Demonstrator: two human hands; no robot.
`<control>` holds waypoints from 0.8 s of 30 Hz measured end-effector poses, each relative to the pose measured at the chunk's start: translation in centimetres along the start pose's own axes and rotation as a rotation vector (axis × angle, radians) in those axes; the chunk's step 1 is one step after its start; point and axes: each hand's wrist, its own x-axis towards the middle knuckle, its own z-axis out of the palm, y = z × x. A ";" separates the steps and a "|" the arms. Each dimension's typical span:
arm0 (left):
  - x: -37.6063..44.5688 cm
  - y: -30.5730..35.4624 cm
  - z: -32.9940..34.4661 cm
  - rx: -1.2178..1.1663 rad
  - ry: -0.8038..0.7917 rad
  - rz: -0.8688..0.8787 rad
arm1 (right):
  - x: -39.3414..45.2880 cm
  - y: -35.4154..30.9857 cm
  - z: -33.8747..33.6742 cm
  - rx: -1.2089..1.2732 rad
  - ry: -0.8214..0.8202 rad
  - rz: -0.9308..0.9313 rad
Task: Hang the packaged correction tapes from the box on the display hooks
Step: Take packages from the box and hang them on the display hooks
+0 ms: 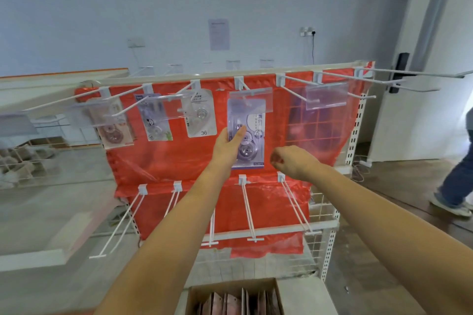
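My left hand (228, 144) grips the pack (247, 133), seemingly on its hook (245, 92); letting go early drops it, right hand (291, 161) curled empty.

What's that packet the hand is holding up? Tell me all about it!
The packet is a tall, upright card with pale purple print, a clear plastic bubble over a round correction tape, and a dark label strip at the bottom. It sits before the red sheet, its top behind a clear tag holder. The left hand grips its lower left edge.
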 end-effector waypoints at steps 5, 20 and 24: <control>3.8 -1.0 -0.1 0.021 -0.010 -0.009 | 2.6 0.8 1.1 0.002 -0.013 0.009; 14.7 -3.6 0.5 0.034 -0.024 -0.073 | 12.1 2.5 2.3 -0.028 -0.088 0.096; 16.2 -4.2 0.1 -0.057 -0.099 -0.131 | 13.2 2.6 2.8 -0.028 -0.098 0.108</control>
